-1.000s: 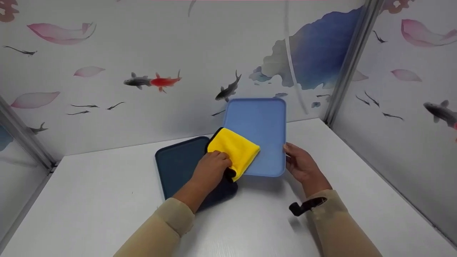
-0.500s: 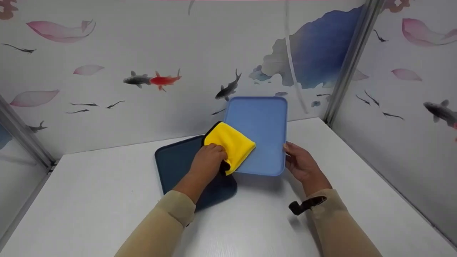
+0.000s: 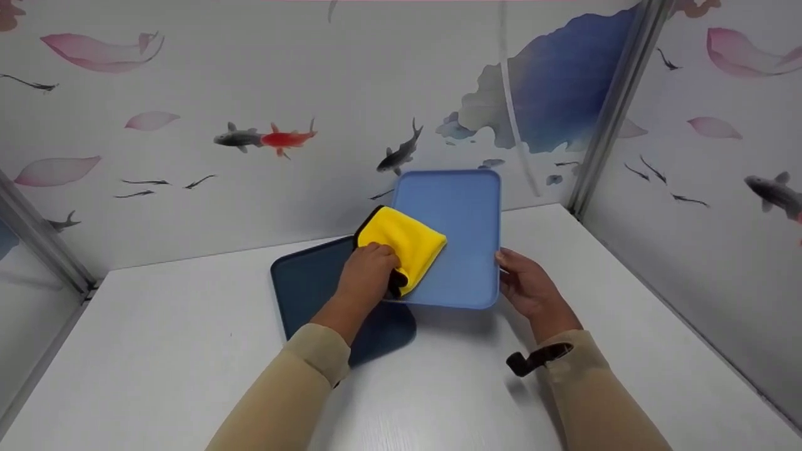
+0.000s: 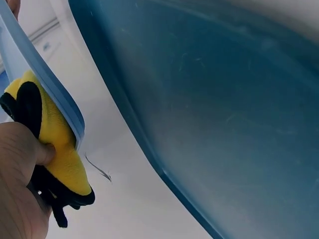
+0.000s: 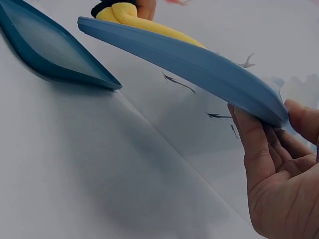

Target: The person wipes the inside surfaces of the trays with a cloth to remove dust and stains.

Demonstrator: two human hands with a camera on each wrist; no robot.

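Since the earliest frame, the yellow cloth [image 3: 413, 238] has been shifted a little farther up and to the left over the light blue tray [image 3: 467, 216]; it is gripped, its black trim bunched, by the curled fingers [image 3: 380, 250] of the left hand [image 3: 363, 279] and is held against the tray's left part; the tray is kept tilted above the worktop [image 3: 156, 357], its right edge pinched by the right hand [image 3: 531, 291], with the thumb on the rim and the fingers set narrowly beneath; to the left, the dark teal tray [image 3: 307, 282] is partly covered from the head view by the left arm, the cloth and the light blue tray; from the right wrist, the two trays are seen apart; behind, a white wall [image 3: 301, 69] is decorated with painted fish and petals.
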